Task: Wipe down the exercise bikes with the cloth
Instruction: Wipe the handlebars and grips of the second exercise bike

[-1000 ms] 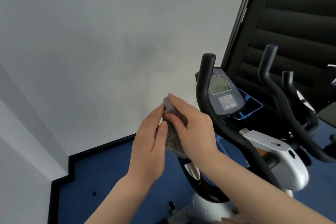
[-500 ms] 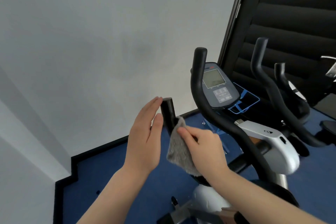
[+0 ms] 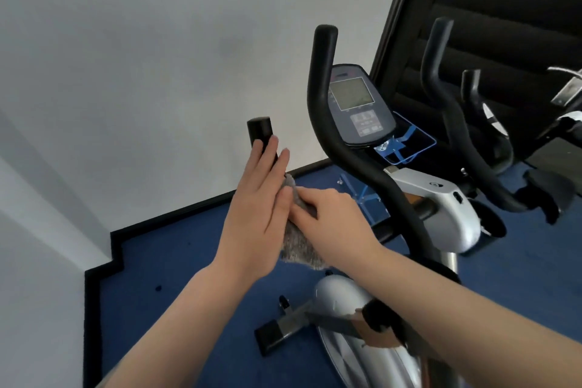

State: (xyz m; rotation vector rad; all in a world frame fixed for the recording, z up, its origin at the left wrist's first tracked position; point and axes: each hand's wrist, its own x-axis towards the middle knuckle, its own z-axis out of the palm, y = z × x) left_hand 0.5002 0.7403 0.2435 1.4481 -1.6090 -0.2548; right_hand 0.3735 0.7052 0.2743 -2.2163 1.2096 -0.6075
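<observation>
A silver and black exercise bike [image 3: 437, 208] stands in front of me, with a console [image 3: 359, 104] between two black handlebars. My right hand [image 3: 333, 224] grips a grey cloth [image 3: 299, 246] wrapped around the lower part of the left handlebar [image 3: 259, 131], whose black tip sticks up bare. My left hand [image 3: 255, 211] lies flat against that handlebar from the left, fingers straight and together, touching the cloth's edge. The right handlebar [image 3: 324, 79] rises just beyond my right hand.
A second bike's black handlebars [image 3: 441, 72] stand to the right before a dark padded wall [image 3: 504, 9]. A blue floor [image 3: 189, 261] with a black skirting meets a white wall [image 3: 157, 57] on the left. The bike's front foot [image 3: 277, 331] rests on the floor below my hands.
The cloth has slid down the left handlebar from its tip, leaving the tip bare. Both hands have moved down with it, and the left hand now lies flat against the bar.
</observation>
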